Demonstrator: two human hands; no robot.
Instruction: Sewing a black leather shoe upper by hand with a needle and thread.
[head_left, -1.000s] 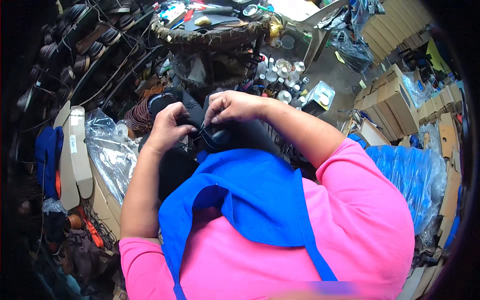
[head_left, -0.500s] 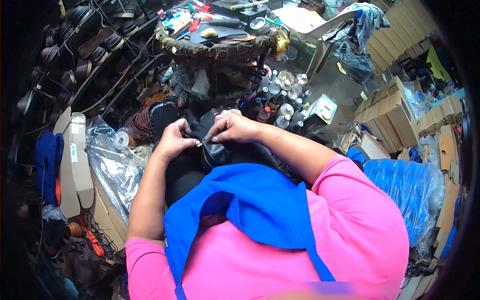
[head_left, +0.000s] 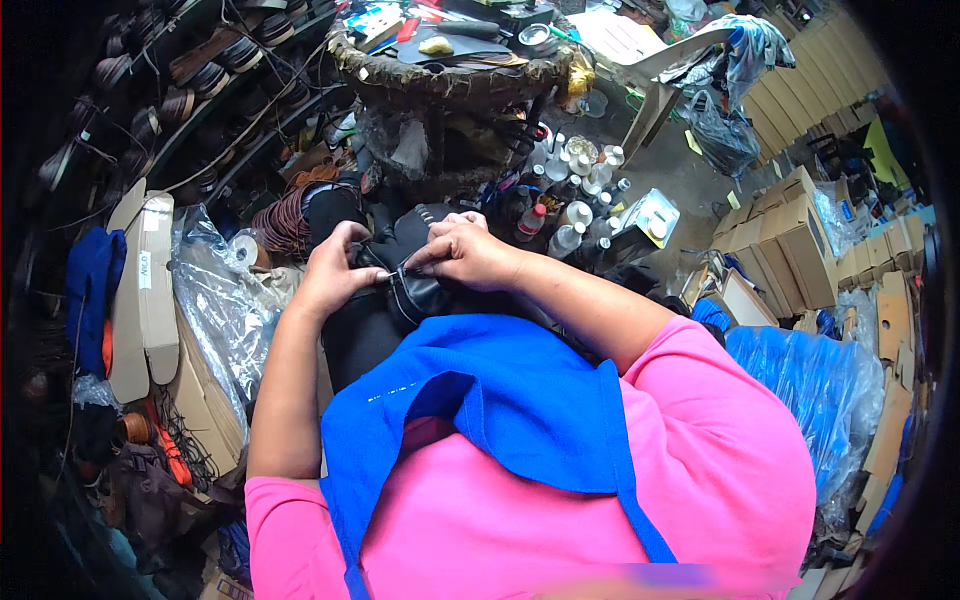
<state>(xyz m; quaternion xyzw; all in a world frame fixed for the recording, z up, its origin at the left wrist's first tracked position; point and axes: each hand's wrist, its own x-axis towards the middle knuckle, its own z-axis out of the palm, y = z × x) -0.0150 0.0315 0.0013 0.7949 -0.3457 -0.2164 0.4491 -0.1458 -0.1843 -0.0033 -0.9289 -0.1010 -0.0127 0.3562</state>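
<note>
Round worktop: a dark, ragged-edged round wooden worktop (head_left: 440, 78) stands beyond the hands, strewn with tools and scraps; the work is not on it but held just short of its near edge, above the lap.
Blue apron: a bright blue cloth apron (head_left: 500, 400) over a pink shirt fills the lower view; the dark piece rests against its upper edge.
Dark piece: a black, soft leather shoe upper with a pale stitched seam (head_left: 415, 280) lies between the two hands, its long axis running from the near edge of the worktop down toward the apron.
Left hand: the left hand (head_left: 335, 268) closes its grip on the left side of the dark piece, fingertips curled over its edge.
Right hand: the right hand (head_left: 462, 250) pinches the top edge of the same piece, thumb and forefinger pressed together at the seam.
Key relation: both hands touch the piece; the right grip sits on the seam itself, so it is nearer the working point, while the left steadies from the side.
Bottles: a cluster of small clear plastic bottles (head_left: 575, 185) stands on the floor right of the worktop, apart from the hands.
</note>
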